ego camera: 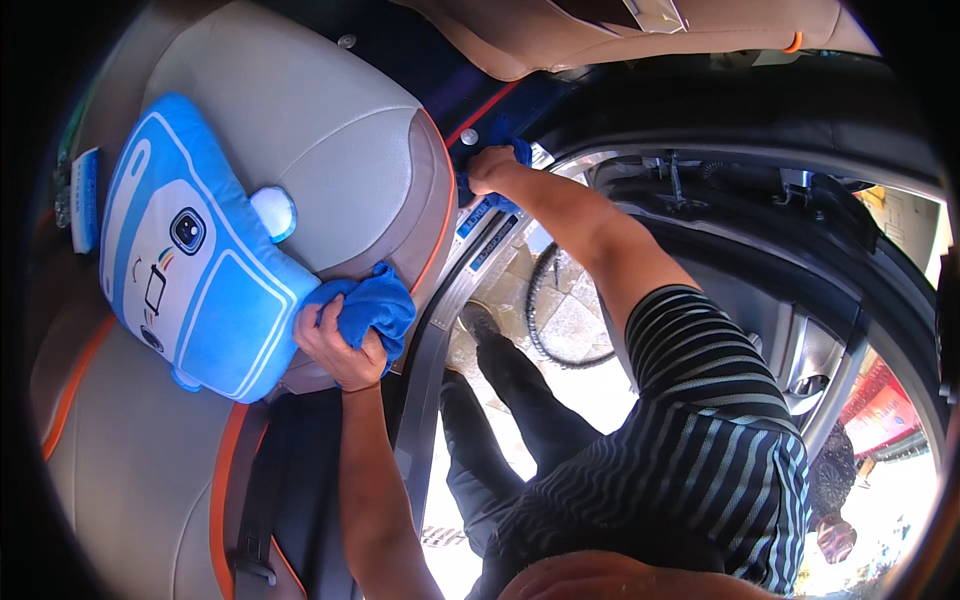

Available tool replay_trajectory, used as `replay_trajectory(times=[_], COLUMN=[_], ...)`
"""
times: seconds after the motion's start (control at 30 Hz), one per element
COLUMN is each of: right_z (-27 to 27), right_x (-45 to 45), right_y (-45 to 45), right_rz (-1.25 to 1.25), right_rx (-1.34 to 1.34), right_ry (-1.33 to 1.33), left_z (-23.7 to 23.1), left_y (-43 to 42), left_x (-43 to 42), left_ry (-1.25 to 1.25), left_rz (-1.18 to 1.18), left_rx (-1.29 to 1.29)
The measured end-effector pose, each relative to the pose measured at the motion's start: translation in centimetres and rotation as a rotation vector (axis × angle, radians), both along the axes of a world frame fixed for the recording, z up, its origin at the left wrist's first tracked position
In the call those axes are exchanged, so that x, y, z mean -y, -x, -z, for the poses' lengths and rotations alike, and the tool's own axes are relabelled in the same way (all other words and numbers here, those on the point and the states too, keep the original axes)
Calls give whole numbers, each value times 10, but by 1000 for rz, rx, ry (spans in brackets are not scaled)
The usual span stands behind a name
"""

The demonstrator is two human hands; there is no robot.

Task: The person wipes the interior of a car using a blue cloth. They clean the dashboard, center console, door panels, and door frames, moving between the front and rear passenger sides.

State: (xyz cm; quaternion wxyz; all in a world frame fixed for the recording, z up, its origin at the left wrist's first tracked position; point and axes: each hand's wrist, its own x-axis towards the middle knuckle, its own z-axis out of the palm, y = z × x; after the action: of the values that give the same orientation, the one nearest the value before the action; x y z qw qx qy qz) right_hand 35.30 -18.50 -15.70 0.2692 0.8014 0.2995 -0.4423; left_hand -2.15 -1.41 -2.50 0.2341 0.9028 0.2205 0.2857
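My left hand grips a bunched blue cloth at the side edge of a car seat cushion. Its fingers are beside the lower corner of a blue-and-white plush cushion with a cartoon face, which lies on the seat. Farther out, my right hand presses another blue cloth onto the metal door sill, close to the carpeted floor. Part of that cloth is hidden beneath the hand. The sill plate bears writing.
The seat's backrest and a seat belt are at the lower left. A blue-and-white packet sits beyond the cushion. The open car door stands at the right. Outside are a bicycle wheel on paving and another person.
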Motion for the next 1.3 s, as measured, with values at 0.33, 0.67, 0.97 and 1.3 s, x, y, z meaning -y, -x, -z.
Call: replay_trajectory(times=[0.33,0.67,0.97,1.3], right_z=[-19,-417,-255,-5], right_x=[75,85,86,3], right_y=[-149,-51,-99,-30], right_rz=[291,-498,-165,625], right_rx=[682,1033,878,387], right_ry=[55,28,-144,-768], left_z=[6,-2,0,-31], left_y=[1,-7,-5,-6], left_x=[-2,-2,-1,-1], left_ry=[-9,-9,-9,118], left_rz=[-14,-43,-56,-11], left_rx=[27,32,38,-61])
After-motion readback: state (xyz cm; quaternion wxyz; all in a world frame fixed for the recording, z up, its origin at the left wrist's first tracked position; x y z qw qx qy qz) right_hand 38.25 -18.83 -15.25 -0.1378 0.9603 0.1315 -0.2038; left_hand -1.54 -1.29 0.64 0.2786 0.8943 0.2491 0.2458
